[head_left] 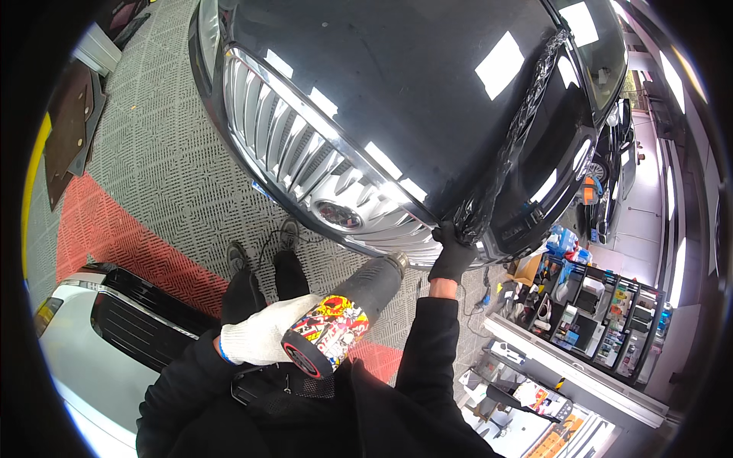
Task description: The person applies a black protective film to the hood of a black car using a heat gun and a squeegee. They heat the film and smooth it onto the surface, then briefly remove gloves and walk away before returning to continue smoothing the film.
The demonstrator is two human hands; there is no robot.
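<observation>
- Gripping a heat gun point(350, 305), the left hand point(266, 333) wears a white knitted glove and is wrapped about its handle; the handle and most fingertips are hidden, so the exact finger placing cannot be seen.
- The rear of this tool, covered with colourful stickers, is turned toward the person's body. Its metal nozzle point(399, 261) points toward the right hand, near the lower edge of the car's front; whether it touches the car is not clear from this angle.
- The right hand point(454, 257), in a dark glove, is at the lower end of a bunched strip of shiny black film point(525, 114). Glove and film have almost the same colour, so I cannot tell if the fingers pinch the film or only press on it.
- This wrinkled strip goes up along the side of the hood point(374, 69) of a black car, where bright reflections make the surface difficult to read.
- Left of the right hand is the chrome grille point(294, 145) with an oval badge point(338, 214).
- Below, the two shoes point(238, 259) stand on grey floor tiles point(145, 145); the legs are partly covered by the gloved left hand.
- At lower left, a white car point(80, 336) is cut off by the dark rim.
- At right, many small items point(592, 313) lie in rows, too small to identify.
</observation>
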